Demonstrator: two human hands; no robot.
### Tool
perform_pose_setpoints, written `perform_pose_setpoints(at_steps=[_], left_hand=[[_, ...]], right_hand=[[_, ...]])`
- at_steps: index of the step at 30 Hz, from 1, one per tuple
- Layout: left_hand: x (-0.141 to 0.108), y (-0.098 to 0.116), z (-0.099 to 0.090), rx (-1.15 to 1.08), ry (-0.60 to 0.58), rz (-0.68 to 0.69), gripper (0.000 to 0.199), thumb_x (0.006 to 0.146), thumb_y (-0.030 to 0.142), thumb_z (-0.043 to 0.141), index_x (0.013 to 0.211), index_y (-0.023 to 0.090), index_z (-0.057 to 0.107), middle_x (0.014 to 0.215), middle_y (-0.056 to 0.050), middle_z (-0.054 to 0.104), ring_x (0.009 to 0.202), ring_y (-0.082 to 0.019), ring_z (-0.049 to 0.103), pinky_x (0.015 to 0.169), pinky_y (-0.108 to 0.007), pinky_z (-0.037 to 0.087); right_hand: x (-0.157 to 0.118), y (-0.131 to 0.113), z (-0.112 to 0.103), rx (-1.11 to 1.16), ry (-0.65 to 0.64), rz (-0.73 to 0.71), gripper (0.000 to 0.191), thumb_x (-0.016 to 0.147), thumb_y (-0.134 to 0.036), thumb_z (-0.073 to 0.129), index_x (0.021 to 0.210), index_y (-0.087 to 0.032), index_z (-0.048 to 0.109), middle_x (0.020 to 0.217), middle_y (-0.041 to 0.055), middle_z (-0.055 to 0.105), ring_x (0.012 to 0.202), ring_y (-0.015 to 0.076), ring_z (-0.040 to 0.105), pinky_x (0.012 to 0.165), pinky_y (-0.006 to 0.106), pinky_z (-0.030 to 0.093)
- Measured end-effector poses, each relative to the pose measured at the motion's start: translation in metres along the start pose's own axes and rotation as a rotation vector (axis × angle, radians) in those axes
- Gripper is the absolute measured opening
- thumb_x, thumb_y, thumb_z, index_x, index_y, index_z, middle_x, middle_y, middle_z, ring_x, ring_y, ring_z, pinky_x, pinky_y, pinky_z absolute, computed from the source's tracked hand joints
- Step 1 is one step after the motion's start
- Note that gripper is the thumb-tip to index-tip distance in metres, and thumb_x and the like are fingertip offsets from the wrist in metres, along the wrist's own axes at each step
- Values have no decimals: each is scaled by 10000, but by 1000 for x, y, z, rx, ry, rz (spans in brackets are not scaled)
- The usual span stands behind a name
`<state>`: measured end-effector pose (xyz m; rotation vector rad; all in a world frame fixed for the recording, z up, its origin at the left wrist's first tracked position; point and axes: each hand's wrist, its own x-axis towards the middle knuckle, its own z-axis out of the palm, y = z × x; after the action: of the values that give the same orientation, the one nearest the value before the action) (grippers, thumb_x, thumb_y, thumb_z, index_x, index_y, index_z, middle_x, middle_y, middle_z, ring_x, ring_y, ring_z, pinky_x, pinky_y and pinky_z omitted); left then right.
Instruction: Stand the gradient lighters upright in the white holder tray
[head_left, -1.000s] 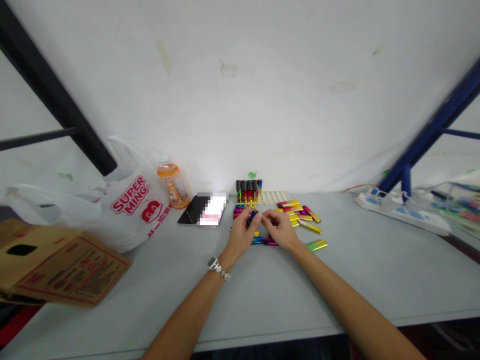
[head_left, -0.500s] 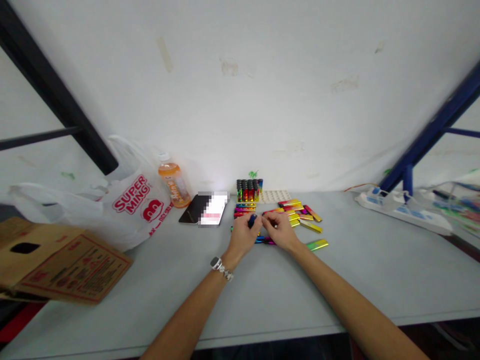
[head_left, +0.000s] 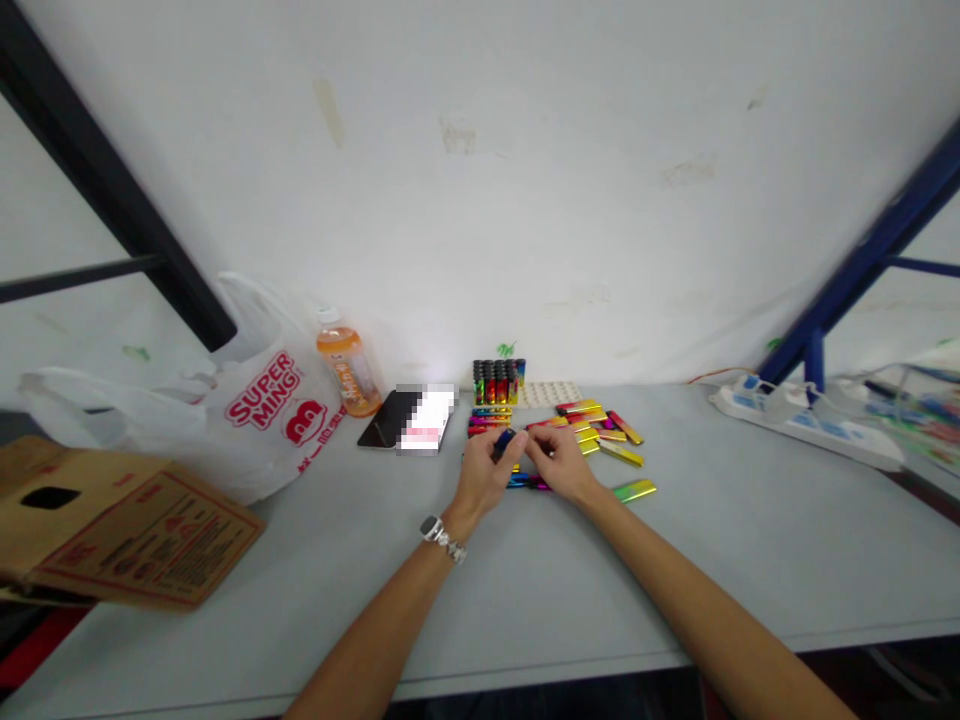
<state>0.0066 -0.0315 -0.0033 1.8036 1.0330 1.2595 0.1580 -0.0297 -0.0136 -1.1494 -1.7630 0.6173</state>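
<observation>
My left hand (head_left: pixel 482 470), with a watch at the wrist, is closed around a dark blue lighter (head_left: pixel 505 440); only one end of it shows. Close beside it, my right hand (head_left: pixel 559 460) has its fingers pinched near the same lighter, and what is in them is hidden. Behind the hands, lighters with dark tops (head_left: pixel 495 382) stand upright in rows at one end of a white holed tray (head_left: pixel 553 393). Shiny multicoloured lighter sleeves (head_left: pixel 621 453) lie scattered to the right. More lie in a row (head_left: pixel 490 413) behind my left hand.
On the left are a cardboard box (head_left: pixel 150 540), a white plastic bag (head_left: pixel 255 420), an orange drink bottle (head_left: pixel 349 365) and a tablet or phone (head_left: pixel 390 418) with a blurred screen. A white power strip (head_left: pixel 810 425) lies at the right, by a blue frame post (head_left: pixel 862 255).
Both hands stay in nearly the same place. The fingers have shifted slightly around the dark blue lighter, and its visible end has tilted a little.
</observation>
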Motion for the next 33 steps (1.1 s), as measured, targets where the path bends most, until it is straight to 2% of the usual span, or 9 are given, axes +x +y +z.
perform_pose_setpoints(at_steps=[7,12,20,26,30,33], left_hand=[[5,-7,3,90,75,-40,378,839,455,514,579,185,455,542,32,428,533,-107,377,513,-238,267],[7,-5,3,130,72,-46,303,799,368,511,565,189,447,526,31,452,516,-107,388,504,-238,255],[6,-3,4,147,68,-64,295,806,363,510,576,188,450,535,34,456,521,-107,394,513,-237,269],[5,-5,2,88,46,-48,396,846,471,525,582,183,458,547,34,442,532,-106,395,511,-240,276],[1,-8,1,-88,-7,-116,578,926,624,353,579,180,478,533,12,469,494,-108,408,482,-249,287],[0,-9,1,-140,-30,-189,674,922,698,264,556,180,493,475,2,460,440,-113,416,447,-253,281]], right_hand=[[1,-2,0,-21,0,5,395,888,-407,484,560,-202,406,521,-37,357,522,109,342,488,234,249],[1,-1,0,-28,-5,1,384,891,-389,480,562,-202,411,515,-34,370,522,112,349,489,236,252],[1,0,0,-8,-4,-2,325,887,-350,498,604,-190,500,527,-35,427,513,109,383,496,234,277],[-1,-9,-5,59,14,-30,216,882,-352,539,902,-175,663,559,-37,489,516,115,417,497,230,320],[-4,-17,-7,144,-42,-107,284,871,-327,573,1100,-173,644,642,-25,542,556,115,468,503,223,348],[-5,-21,-7,158,-108,-124,298,852,-298,614,1125,-184,652,671,-27,550,564,106,468,504,216,354]])
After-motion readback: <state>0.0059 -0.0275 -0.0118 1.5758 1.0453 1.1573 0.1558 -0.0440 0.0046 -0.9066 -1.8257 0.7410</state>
